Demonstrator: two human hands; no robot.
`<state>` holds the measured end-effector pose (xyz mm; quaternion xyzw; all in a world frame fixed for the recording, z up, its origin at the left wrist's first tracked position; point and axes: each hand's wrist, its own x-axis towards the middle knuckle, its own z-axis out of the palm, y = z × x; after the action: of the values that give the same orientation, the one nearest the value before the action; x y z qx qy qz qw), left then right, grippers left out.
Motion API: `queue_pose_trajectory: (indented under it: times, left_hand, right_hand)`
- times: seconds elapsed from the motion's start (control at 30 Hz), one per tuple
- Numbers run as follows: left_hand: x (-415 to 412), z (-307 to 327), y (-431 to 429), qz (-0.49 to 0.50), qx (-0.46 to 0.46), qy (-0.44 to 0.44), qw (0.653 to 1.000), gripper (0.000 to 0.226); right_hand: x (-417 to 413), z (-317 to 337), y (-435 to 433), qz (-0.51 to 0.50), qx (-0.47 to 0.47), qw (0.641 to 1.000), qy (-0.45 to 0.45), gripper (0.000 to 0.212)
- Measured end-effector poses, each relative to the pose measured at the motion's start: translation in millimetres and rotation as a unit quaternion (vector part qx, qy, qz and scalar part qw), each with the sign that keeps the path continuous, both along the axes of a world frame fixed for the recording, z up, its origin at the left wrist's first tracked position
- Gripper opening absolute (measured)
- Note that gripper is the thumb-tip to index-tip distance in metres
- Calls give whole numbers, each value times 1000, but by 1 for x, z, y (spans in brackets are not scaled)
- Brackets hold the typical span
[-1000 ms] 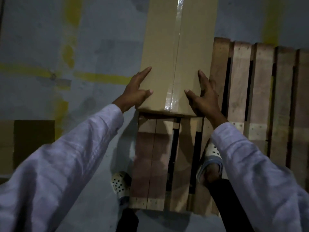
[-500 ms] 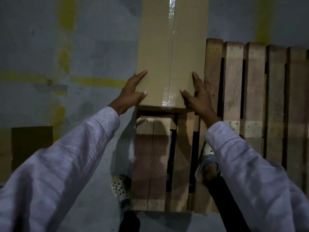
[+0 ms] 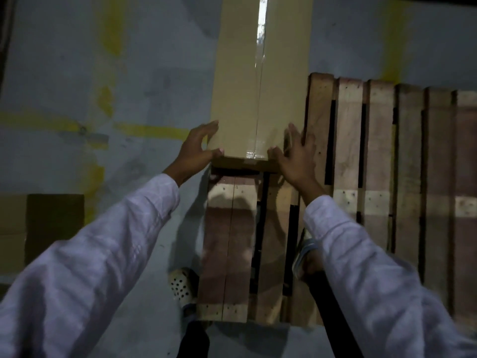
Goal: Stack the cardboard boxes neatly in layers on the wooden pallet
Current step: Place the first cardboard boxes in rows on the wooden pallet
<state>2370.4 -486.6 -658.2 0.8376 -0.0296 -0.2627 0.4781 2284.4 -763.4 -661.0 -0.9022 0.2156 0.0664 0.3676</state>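
Note:
A long tan cardboard box (image 3: 240,81) with clear tape down its middle lies lengthwise on the left boards of the wooden pallet (image 3: 374,161), running off the top of the view. My left hand (image 3: 198,148) presses against the box's near left corner, fingers straight along the side and thumb on the near edge. My right hand (image 3: 296,158) presses the near right corner in the same way, fingers extended along the right side. Both sleeves are white.
More cardboard boxes (image 3: 33,223) lie on the grey floor at the left edge. Faded yellow floor lines (image 3: 152,130) cross the concrete. My two feet in pale clogs (image 3: 183,285) stand at the pallet's near end, the right one on the boards.
The box has slid further away along the pallet boards, with both hands following its near end. More bare pallet board shows in front of the box.

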Motion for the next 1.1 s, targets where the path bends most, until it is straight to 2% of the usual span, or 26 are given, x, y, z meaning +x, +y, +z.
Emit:
queue_pose_trajectory:
  times: [0.13,0.2,0.33,0.47,0.63,0.77,0.83,0.97,1.1]
  left_hand:
    - [-50,85,21,71,-51,41,995,65]
    - [-75,141,36,66,-83,59,993,56]
    - [-134,257,91,57,-110,28,992,38]
    - [-201,336,157,106,-116,-3,988,31]
    - [-299,381,226,252,-119,-10,960,28]
    - [-374,402,257,312,-87,-41,945,24]
    - [-417,410,274,341,-63,-74,935,23]
    - [-513,427,316,428,-23,-153,890,20]
    - [-619,450,362,511,10,-164,844,17]
  right_hand:
    - [-40,82,35,4,-9,999,-40,59]
    - [-57,140,56,16,-17,997,-68,53]
    - [-93,260,113,66,-36,989,-127,45]
    - [-135,345,181,87,-27,979,-182,42]
    - [-204,390,257,146,21,969,-198,39]
    - [-243,414,302,237,36,946,-217,35]
    - [-265,422,332,305,48,924,-227,35]
    - [-308,437,399,437,87,863,-236,36]
    - [-350,457,472,519,134,811,-234,35]
